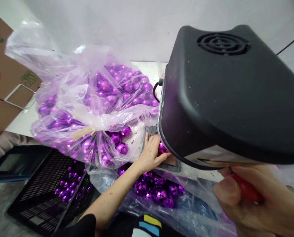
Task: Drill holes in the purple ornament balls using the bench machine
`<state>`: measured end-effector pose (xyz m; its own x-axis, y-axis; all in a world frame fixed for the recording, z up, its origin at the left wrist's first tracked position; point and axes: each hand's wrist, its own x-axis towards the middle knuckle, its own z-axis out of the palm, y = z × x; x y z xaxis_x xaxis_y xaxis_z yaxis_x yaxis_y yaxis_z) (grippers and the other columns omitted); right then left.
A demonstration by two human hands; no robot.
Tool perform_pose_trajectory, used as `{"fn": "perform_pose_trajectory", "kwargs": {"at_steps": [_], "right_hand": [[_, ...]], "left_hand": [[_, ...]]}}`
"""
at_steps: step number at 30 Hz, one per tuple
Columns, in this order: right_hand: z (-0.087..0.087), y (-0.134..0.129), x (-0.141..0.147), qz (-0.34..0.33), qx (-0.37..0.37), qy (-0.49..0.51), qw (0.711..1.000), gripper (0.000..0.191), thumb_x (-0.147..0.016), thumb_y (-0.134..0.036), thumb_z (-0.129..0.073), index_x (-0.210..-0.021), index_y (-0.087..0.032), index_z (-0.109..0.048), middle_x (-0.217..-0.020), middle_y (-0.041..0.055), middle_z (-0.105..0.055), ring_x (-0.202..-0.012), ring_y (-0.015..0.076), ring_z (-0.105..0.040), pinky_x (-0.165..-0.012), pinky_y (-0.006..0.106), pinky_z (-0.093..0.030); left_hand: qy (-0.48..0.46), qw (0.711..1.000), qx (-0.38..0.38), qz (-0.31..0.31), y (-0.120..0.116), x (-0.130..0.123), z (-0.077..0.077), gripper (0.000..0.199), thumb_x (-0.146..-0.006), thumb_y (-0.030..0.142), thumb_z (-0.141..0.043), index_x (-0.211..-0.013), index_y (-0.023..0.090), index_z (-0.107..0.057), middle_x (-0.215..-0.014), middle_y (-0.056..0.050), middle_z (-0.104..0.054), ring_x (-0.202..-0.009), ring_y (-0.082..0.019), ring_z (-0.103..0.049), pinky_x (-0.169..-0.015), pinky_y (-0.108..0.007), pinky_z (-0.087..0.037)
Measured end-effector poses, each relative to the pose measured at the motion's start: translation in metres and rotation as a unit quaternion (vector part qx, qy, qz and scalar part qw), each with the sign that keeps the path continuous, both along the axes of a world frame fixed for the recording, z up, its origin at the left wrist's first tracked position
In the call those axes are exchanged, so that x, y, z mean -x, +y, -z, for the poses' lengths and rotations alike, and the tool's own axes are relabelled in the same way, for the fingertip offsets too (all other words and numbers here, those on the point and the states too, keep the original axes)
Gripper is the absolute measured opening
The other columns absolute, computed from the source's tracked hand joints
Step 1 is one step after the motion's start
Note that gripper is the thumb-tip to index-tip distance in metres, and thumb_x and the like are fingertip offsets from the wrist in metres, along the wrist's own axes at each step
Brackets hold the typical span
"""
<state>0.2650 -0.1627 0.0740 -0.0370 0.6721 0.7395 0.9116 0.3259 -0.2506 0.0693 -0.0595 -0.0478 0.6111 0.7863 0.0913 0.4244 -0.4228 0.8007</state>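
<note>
My left hand (152,154) is closed around a shiny purple faceted ball (162,148), under the near edge of a big black machine housing (223,95). The ball lies over a grey plate (173,166), and the housing hides part of both. At the lower right, my right hand (262,197) is wrapped round a red handle (248,189) just below the housing. Loose purple balls (159,189) lie in clear plastic in front of my body, close below my left wrist.
A large clear plastic bag (100,121) full of purple balls spreads across the white table (21,123). Below its left side, a black crate (36,197) holds smaller purple balls. A cardboard box (9,75) stands at the left edge, a pale wall behind.
</note>
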Motion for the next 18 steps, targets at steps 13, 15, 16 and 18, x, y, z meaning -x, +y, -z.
{"fn": "perform_pose_trajectory", "kwargs": {"at_steps": [13,15,16,18], "right_hand": [[0.020,-0.001,-0.002,0.012,-0.010,-0.069,0.998,0.009,-0.090,-0.025,-0.053,-0.089,-0.020,-0.060,-0.070,0.0026,-0.053,-0.065,0.0107,-0.051,-0.059,0.024,-0.039],[0.023,-0.003,-0.002,0.019,-0.006,-0.065,0.998,0.006,-0.087,-0.022,-0.055,-0.090,-0.021,-0.061,-0.072,0.0026,-0.055,-0.067,0.0113,-0.053,-0.060,0.025,-0.041],[0.024,-0.004,-0.001,0.018,0.001,-0.064,0.998,0.006,-0.085,-0.020,-0.057,-0.090,-0.021,-0.061,-0.073,0.0026,-0.056,-0.068,0.0117,-0.054,-0.061,0.025,-0.042],[0.027,-0.005,0.000,0.016,0.009,-0.044,0.999,0.007,-0.083,-0.017,-0.058,-0.088,-0.021,-0.060,-0.074,0.0025,-0.056,-0.071,0.0126,-0.056,-0.063,0.026,-0.045]], "left_hand": [[0.010,1.000,0.002,-0.006,0.000,-0.001,0.000,0.040,-0.095,0.048,-0.061,-0.125,0.021,-0.057,-0.125,-0.011,-0.063,-0.125,-0.031,-0.053,-0.127,-0.057,-0.015],[0.012,1.000,0.005,-0.008,0.000,-0.001,0.000,0.039,-0.095,0.047,-0.062,-0.124,0.022,-0.058,-0.124,-0.011,-0.064,-0.125,-0.032,-0.054,-0.127,-0.056,-0.017],[0.013,1.000,0.006,-0.009,0.000,-0.001,-0.001,0.039,-0.094,0.047,-0.062,-0.124,0.023,-0.058,-0.124,-0.011,-0.064,-0.125,-0.032,-0.054,-0.127,-0.055,-0.018],[0.014,1.000,0.011,-0.012,0.000,-0.002,-0.001,0.038,-0.093,0.047,-0.063,-0.123,0.024,-0.059,-0.123,-0.010,-0.065,-0.125,-0.033,-0.054,-0.127,-0.056,-0.019]]}}
